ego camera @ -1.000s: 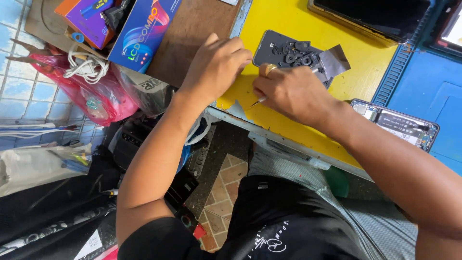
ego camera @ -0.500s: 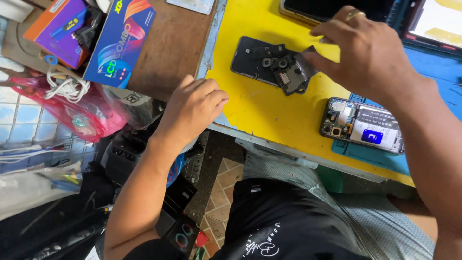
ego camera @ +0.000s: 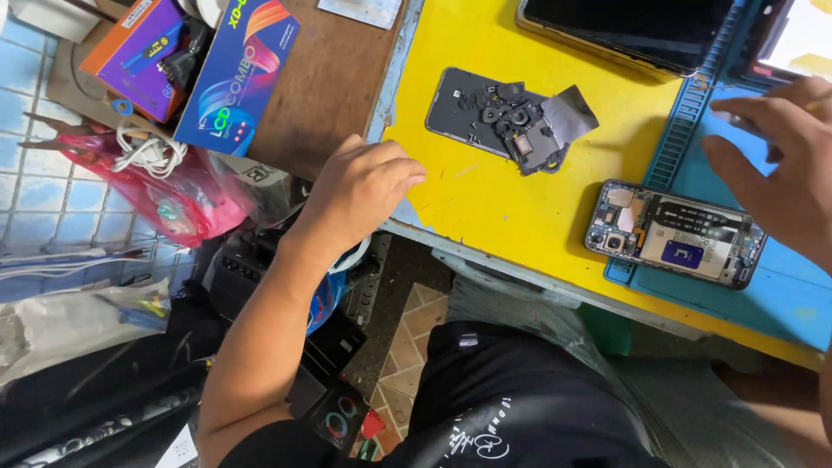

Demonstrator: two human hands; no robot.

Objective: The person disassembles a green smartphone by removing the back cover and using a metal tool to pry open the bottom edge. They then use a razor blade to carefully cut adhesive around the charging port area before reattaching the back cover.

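My left hand rests on the near edge of the yellow table top, fingers loosely bent, holding nothing. A dark phone back cover lies just beyond it, with a loose black camera piece and a grey foil sheet on it. My right hand hovers with fingers spread over the blue work mat, just above an opened phone whose board and battery show. A thin pale thing shows at that hand's upper edge; I cannot tell whether it is held.
A dark-screened device lies at the table's far side. On the brown top to the left are a blue box and a purple-orange box. A pink bag with a white cable hangs below, above cluttered floor.
My right hand left the dark back cover and swung right over the blue mat. My left hand drew back from the cover to the table's edge. The view shifted right.
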